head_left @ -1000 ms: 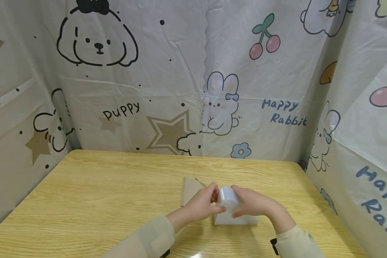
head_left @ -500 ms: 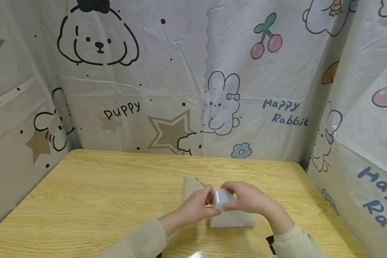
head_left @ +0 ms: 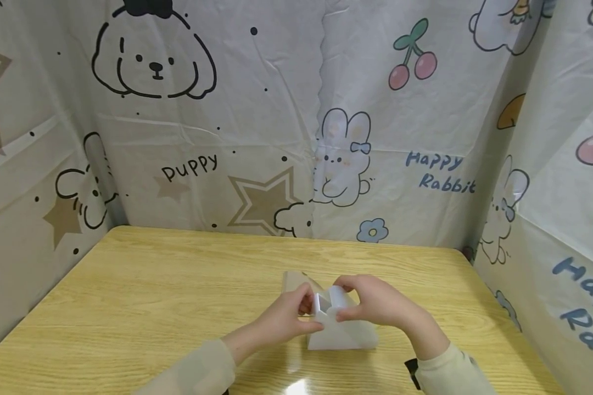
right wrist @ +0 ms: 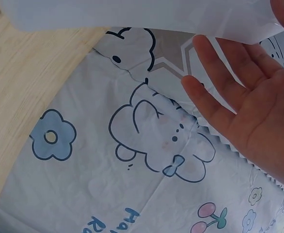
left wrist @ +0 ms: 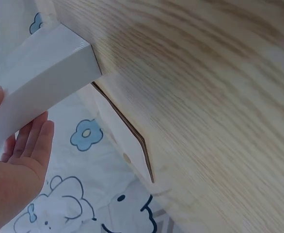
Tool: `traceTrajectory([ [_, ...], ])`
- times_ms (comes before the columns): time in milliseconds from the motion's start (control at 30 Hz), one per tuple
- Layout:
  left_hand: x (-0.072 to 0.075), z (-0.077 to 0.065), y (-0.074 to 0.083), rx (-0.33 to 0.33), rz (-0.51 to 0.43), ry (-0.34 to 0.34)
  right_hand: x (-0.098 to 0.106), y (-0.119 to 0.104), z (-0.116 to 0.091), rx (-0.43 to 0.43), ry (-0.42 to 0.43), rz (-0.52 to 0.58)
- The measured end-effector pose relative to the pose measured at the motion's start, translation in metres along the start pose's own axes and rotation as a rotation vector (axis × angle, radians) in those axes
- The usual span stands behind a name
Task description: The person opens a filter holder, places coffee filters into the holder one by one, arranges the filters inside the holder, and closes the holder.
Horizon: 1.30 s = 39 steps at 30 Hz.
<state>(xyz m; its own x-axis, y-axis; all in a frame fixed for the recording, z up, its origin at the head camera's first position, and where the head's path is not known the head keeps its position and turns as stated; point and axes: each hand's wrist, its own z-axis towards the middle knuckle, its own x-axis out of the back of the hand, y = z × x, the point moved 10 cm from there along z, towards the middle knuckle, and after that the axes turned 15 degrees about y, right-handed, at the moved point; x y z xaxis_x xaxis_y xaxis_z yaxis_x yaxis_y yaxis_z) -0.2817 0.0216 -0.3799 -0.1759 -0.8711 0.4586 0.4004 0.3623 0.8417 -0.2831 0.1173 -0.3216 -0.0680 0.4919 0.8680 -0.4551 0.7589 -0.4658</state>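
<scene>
A white box (head_left: 343, 333) stands upright on the wooden table, leaning back in the head view. Its top stands partly open, a pale flap (head_left: 339, 298) rising beside the dark gap. My left hand (head_left: 279, 317) holds the upper left edge, thumb in front and fingers behind. On the flap side, my right hand (head_left: 378, 300) pinches the upper right part between thumb and fingers. The left wrist view shows the box's long white side (left wrist: 45, 77) above my left palm (left wrist: 16, 177). In the right wrist view, fingertips of my right hand (right wrist: 248, 97) meet the box's edge (right wrist: 147, 17).
Behind the box a flat folded piece of brown cardboard (head_left: 292, 281) lies on the table (head_left: 153, 307); its thin edge (left wrist: 127, 128) shows in the left wrist view. A printed cloth curtain (head_left: 217, 126) hangs around the back and sides.
The box and both hands have shifted left. A gap shows at the box's top left, where the flap covered it before, and the flap now sits to the right. The view drifted slightly.
</scene>
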Motion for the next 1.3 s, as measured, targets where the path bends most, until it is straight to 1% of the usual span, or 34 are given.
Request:
traceTrajectory([
  [167,0.005,-0.004,-0.003,0.009,0.007,-0.009,0.002,-0.002,0.001,-0.001,0.012,0.000],
  [300,0.006,-0.005,0.000,-0.001,-0.002,-0.010,0.003,-0.004,0.001,0.022,0.015,-0.007],
  [433,0.008,-0.003,0.003,0.005,-0.012,0.017,0.003,-0.006,0.002,0.035,0.016,-0.017],
  [600,0.015,-0.003,0.000,0.025,-0.007,0.038,0.005,-0.005,0.002,0.026,0.025,-0.011],
  [733,0.020,-0.005,-0.004,0.035,0.020,0.031,0.007,-0.005,0.002,0.024,0.036,-0.002],
  [900,0.027,-0.007,-0.006,0.046,0.032,0.020,0.007,-0.004,0.002,0.019,0.039,0.022],
  [1033,0.031,-0.008,-0.007,0.043,0.045,0.013,0.008,-0.004,0.001,0.013,0.038,0.046],
  [1133,0.034,-0.009,-0.007,0.029,0.062,0.002,0.010,-0.004,0.001,0.011,0.041,0.066],
  [1300,0.038,-0.009,-0.007,-0.003,0.079,-0.035,0.012,-0.005,0.001,0.022,0.043,0.082],
])
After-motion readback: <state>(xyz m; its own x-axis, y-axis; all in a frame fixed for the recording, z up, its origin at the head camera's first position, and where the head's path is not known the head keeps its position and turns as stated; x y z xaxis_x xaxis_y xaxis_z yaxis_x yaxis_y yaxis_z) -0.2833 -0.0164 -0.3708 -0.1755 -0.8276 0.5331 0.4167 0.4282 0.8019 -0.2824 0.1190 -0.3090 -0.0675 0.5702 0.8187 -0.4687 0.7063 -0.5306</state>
